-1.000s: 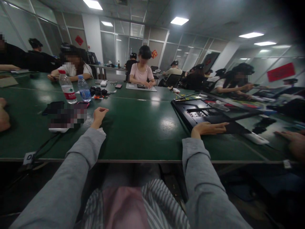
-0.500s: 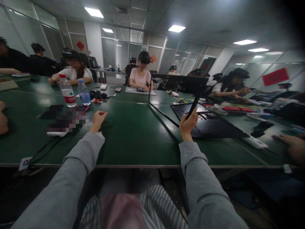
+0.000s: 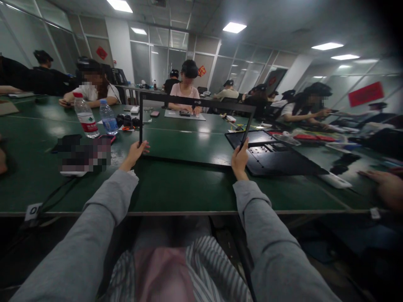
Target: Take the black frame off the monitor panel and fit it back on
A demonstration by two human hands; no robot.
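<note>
A thin black rectangular frame (image 3: 189, 162) with a small LG logo on its top bar is held upright over the green table (image 3: 185, 197). My left hand (image 3: 136, 153) grips its left side near the lower corner. On the opposite side, my right hand (image 3: 241, 159) is closed round the lower right part. Through the opening the tabletop and a person across the table show. Right of my right hand lies a flat black panel (image 3: 280, 161) with cut-outs.
Two water bottles, one red-capped (image 3: 86, 117) and one blue-capped (image 3: 108, 119), stand at the left by a blurred dark item. A white power strip (image 3: 335, 180) lies beyond the panel. Another person's hand (image 3: 382, 182) rests at the right edge. Several people sit around.
The black frame has swung left and now faces me squarely. My left hand, earlier holding nothing, has taken hold of its left side. My right hand has moved slightly left.
</note>
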